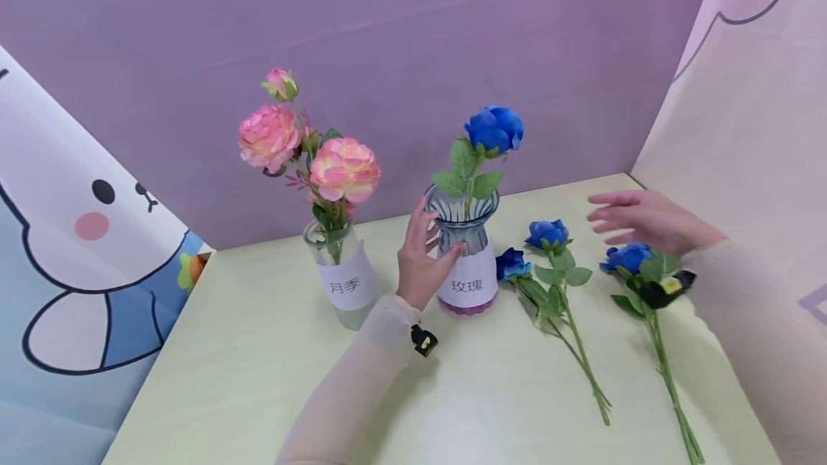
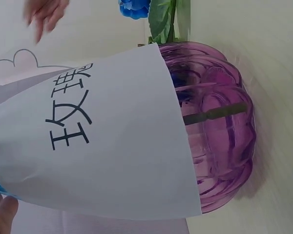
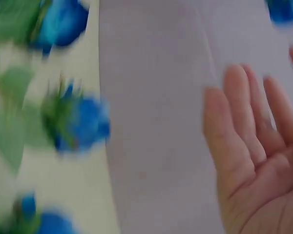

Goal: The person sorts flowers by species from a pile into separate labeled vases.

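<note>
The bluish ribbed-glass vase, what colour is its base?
Its see-through, lobed base is purple, showing best in the left wrist view.

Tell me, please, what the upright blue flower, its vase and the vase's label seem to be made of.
Flower: perhaps fabric, going by the soft satin sheen, though plastic is possible. Vase: probably glass, glossy; a stem shows through its purple base. Label: likely matte paper, thin and printed, without shine.

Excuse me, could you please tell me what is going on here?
A person's left hand grips the neck of a labelled vase, in which one blue flower stands. The right hand, empty and open, is raised near other blue flowers lying on the table. Pink flowers stand in another vase to the left.
</note>
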`<move>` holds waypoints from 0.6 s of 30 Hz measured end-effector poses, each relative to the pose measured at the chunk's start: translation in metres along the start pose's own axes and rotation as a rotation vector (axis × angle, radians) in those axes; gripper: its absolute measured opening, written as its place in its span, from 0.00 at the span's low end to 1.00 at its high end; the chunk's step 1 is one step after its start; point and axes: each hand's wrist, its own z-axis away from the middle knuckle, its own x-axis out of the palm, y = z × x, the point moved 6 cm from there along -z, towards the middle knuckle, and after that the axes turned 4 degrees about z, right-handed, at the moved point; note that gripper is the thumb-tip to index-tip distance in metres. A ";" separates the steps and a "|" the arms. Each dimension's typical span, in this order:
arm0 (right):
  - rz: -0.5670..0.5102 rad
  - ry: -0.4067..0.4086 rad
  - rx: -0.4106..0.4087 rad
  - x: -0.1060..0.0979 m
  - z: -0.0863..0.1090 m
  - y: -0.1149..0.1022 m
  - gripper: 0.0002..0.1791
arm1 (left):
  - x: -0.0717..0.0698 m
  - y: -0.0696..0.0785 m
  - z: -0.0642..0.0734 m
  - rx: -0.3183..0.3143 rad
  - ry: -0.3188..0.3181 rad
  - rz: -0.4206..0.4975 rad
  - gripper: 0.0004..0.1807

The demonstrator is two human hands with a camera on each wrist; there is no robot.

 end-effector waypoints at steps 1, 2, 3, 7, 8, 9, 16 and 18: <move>-0.029 -0.052 0.011 -0.007 0.008 0.008 0.22 | 0.000 0.000 0.000 -0.004 0.000 0.003 0.30; -0.067 -0.115 0.012 -0.014 0.015 0.016 0.24 | 0.000 0.000 0.001 -0.008 -0.001 0.004 0.30; -0.109 -0.184 0.014 -0.020 0.023 0.025 0.26 | 0.000 -0.001 0.001 -0.013 -0.002 0.004 0.30; -0.250 -0.360 0.030 -0.037 0.053 0.059 0.28 | 0.000 0.000 0.001 -0.024 -0.004 -0.001 0.30; -0.263 -0.363 0.048 -0.041 0.060 0.069 0.29 | 0.000 0.000 0.001 -0.026 -0.005 -0.002 0.30; -0.268 -0.339 0.084 -0.045 0.066 0.079 0.28 | 0.001 0.000 0.001 -0.029 -0.006 0.000 0.29; -0.364 -0.144 0.372 -0.051 0.092 0.134 0.20 | 0.001 0.000 0.001 -0.039 -0.004 -0.001 0.29; -0.373 -0.161 0.382 -0.047 0.095 0.138 0.18 | 0.001 -0.001 0.001 -0.037 -0.005 -0.004 0.29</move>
